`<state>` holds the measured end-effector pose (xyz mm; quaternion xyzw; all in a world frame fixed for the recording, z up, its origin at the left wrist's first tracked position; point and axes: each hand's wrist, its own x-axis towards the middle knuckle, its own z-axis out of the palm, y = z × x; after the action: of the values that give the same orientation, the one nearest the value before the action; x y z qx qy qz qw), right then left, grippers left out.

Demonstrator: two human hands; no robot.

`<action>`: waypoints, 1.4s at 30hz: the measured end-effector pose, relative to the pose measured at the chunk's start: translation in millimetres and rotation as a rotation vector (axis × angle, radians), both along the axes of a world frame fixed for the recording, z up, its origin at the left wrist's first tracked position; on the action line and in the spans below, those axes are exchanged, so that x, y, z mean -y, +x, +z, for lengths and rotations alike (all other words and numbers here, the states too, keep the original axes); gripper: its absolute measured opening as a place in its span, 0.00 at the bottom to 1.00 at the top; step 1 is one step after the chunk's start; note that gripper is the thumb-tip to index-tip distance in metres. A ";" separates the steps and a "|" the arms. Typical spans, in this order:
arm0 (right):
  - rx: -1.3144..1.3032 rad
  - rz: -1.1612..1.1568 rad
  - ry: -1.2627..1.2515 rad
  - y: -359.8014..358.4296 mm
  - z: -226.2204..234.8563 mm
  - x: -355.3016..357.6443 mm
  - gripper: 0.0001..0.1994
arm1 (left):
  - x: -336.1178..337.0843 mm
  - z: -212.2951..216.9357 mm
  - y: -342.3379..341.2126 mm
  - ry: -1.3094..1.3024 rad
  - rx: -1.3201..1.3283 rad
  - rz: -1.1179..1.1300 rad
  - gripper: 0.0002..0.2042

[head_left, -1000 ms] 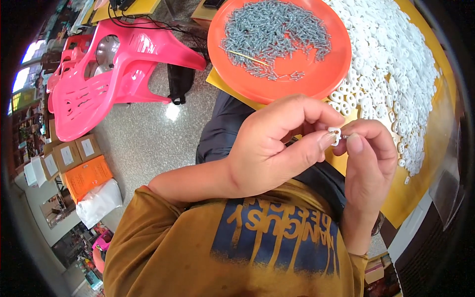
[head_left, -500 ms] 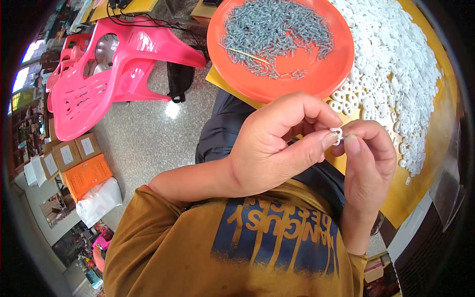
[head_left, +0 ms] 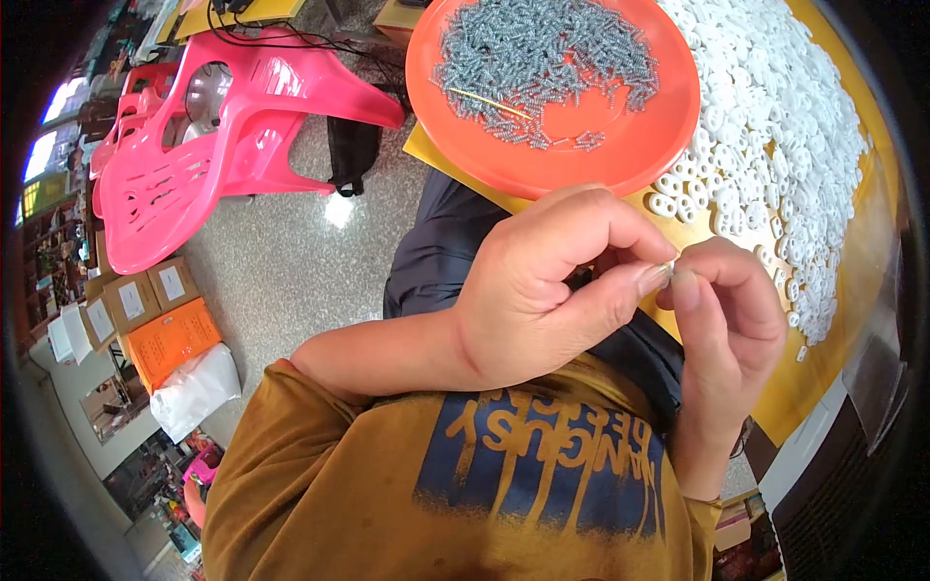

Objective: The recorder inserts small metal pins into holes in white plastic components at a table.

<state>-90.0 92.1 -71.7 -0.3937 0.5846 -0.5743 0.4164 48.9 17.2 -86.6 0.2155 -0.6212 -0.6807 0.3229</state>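
Since prev frame, wht pc [head_left: 670, 264] shifted mostly out of view. Your L hand [head_left: 542, 290] pinches it; R hand [head_left: 731, 315] pinched narrow just beside, can't tell on what. Brace L, work R in-line, lightly.

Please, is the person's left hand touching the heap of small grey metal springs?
Apart. The head view shows bare surface of the round orange-red plastic tray between the left hand and the grey springs.
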 end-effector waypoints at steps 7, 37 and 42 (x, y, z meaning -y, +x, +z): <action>0.038 0.005 0.052 -0.6 1.2 -1.7 0.01 | -1.6 -2.6 0.9 0.060 -0.048 -0.014 0.09; 0.053 0.019 0.032 -1.5 -3.8 -13.2 0.02 | -11.4 1.7 3.4 0.376 -0.015 -0.019 0.08; 0.063 -0.049 0.014 2.3 -2.7 -12.9 0.04 | -10.9 0.0 3.4 0.340 -0.011 -0.021 0.08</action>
<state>-87.7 105.0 -74.4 -0.3581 0.5845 -0.5924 0.4232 52.3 28.1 -86.6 0.2568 -0.4977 -0.7804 0.2781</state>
